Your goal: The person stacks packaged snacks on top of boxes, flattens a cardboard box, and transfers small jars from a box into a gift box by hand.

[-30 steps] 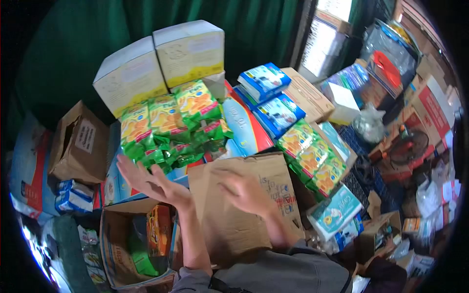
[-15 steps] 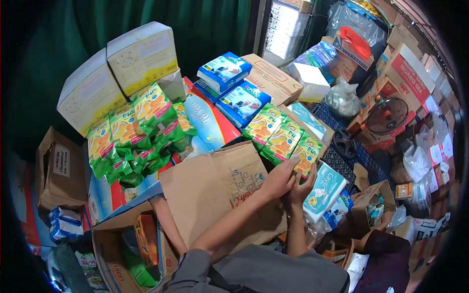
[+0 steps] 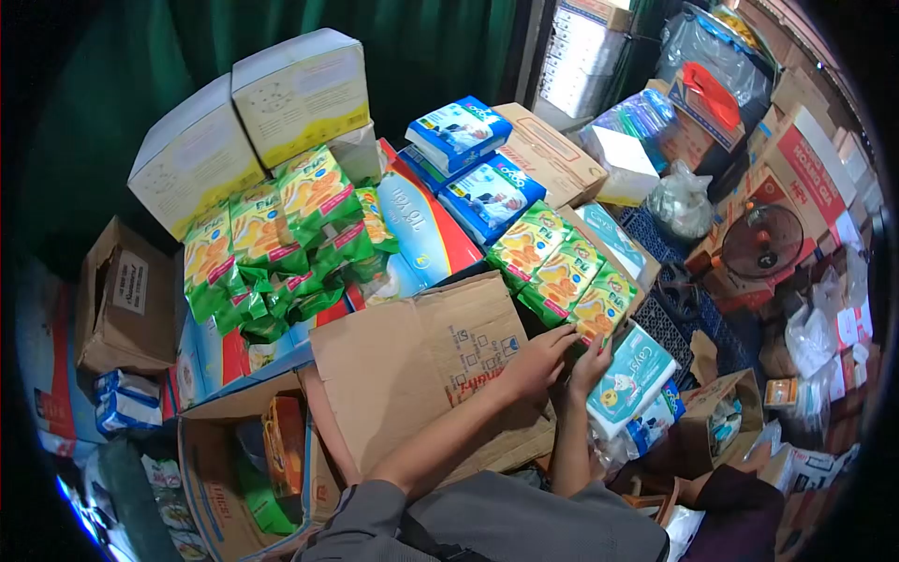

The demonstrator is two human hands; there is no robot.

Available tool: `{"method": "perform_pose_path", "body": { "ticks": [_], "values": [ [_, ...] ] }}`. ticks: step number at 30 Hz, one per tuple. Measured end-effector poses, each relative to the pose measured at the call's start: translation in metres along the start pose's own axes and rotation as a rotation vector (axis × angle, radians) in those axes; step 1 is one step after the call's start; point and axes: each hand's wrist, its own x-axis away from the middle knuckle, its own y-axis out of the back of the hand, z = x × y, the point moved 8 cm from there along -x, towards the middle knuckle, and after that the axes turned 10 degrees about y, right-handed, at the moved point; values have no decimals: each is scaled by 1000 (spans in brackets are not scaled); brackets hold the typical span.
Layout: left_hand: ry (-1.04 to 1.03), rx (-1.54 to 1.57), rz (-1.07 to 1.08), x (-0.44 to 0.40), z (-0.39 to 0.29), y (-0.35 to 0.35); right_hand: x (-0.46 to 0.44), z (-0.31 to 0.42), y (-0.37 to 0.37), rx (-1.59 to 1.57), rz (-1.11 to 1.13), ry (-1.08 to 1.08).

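Note:
Three green snack packets (image 3: 548, 262) with yellow-and-orange pictures lie in an overlapping row. At the near end of that row, my left hand (image 3: 536, 363) has its fingers curled at the lower edge of the nearest snack packet (image 3: 607, 298). Close beside it, my right hand (image 3: 588, 367) grips the same packet's edge with thumb and fingers. Part of the fingers is hidden by the packet. Under my left forearm spreads a brown cardboard flap (image 3: 412, 347). A white-and-teal Caysr pack (image 3: 632, 379) lies just right of my right hand.
More green snack packets (image 3: 314, 201) are heaped at left before two tall white-and-yellow boxes (image 3: 300, 98). Blue packs (image 3: 492, 192) stand behind the row. An open carton (image 3: 201, 440) holds an orange box. Another person's dark sleeve (image 3: 740, 496) shows at lower right, near an orange fan (image 3: 761, 242).
The whole scene has shifted a little to the right in view as the camera turned. Both hands stay at the nearest snack packet, the left fingers now slightly more outstretched.

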Motion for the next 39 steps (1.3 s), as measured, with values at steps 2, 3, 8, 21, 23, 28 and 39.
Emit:
{"method": "perform_pose_path", "body": {
  "ticks": [2, 3, 8, 21, 23, 28, 39],
  "values": [
    [-5, 9, -7, 1, -2, 2, 3, -1, -3, -54, 7, -14],
    [1, 28, -12, 1, -3, 3, 6, -2, -2, -113, -32, -29],
    [-104, 47, -89, 9, -7, 4, 31, 10, 15, 67, -171, -109],
    [7, 394, -543, 41, -61, 139, 60, 201, -61, -315, -22, 136],
    [2, 326, -667, 51, -73, 177, 71, 247, -101, -497, 82, 142],
    [43, 234, -1107, 101, -100, 266, 94, 339, -171, -643, 506, 372],
    [30, 596, -1176, 109, -69, 305, 101, 375, -262, -861, 793, 359]
  ]
}}
